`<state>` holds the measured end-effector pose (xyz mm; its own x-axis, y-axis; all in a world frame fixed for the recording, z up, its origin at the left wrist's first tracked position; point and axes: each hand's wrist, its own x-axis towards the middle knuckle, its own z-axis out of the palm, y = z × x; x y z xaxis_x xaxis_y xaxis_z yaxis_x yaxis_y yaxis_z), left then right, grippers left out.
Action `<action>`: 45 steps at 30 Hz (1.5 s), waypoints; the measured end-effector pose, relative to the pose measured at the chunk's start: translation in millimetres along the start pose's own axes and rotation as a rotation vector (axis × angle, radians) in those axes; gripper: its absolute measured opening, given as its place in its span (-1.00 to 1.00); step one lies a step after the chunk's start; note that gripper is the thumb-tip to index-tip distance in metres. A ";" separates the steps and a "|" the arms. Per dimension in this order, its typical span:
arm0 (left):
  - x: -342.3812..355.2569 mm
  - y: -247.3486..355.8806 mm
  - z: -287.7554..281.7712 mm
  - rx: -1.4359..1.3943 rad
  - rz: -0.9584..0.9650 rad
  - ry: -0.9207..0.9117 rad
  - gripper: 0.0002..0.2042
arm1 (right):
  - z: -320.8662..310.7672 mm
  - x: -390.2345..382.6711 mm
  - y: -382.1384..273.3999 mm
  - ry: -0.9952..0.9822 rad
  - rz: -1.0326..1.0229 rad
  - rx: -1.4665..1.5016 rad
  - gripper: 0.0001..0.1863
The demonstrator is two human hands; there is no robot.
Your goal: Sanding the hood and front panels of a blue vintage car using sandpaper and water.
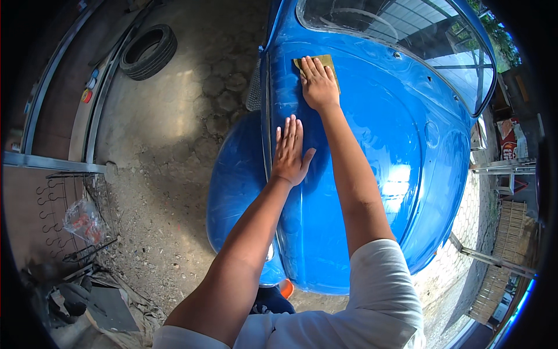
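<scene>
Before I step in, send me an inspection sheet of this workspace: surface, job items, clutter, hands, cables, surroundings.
Surface: blue car panel, glossy, with pale streaks near its left edge.
Job items: tan sheet against the panel, partly covered; material unclear.
Clutter: tyre on the floor; clear plastic bag at the left; orange object partly hidden below the car.
Hands: right hand flat over the sheet; left hand open, on or just above the panel, contact unclear.
Cables: nothing seen.
Surroundings: windscreen ahead; slatted screen at right.
</scene>
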<state>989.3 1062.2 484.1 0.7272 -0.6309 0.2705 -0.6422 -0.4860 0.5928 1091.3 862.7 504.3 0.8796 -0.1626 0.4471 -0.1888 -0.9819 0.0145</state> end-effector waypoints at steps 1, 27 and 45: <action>-0.2 -0.2 -0.3 -0.044 0.006 -0.008 -0.07 | -4.4 -9.6 -5.2 -0.028 -0.008 0.005 -0.43; -110.4 -30.9 8.7 -0.426 -0.101 0.412 -0.25 | -121.6 -258.4 -115.9 -0.213 0.126 0.132 -0.40; -94.1 77.7 41.0 0.137 -0.169 0.164 -0.45 | -75.0 -117.3 48.4 -0.066 0.278 -0.012 -0.41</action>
<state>861.0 1059.0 473.6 0.8491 -0.4332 0.3024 -0.5273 -0.6604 0.5346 946.3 841.5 519.7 0.8201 -0.4315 0.3759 -0.4312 -0.8978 -0.0897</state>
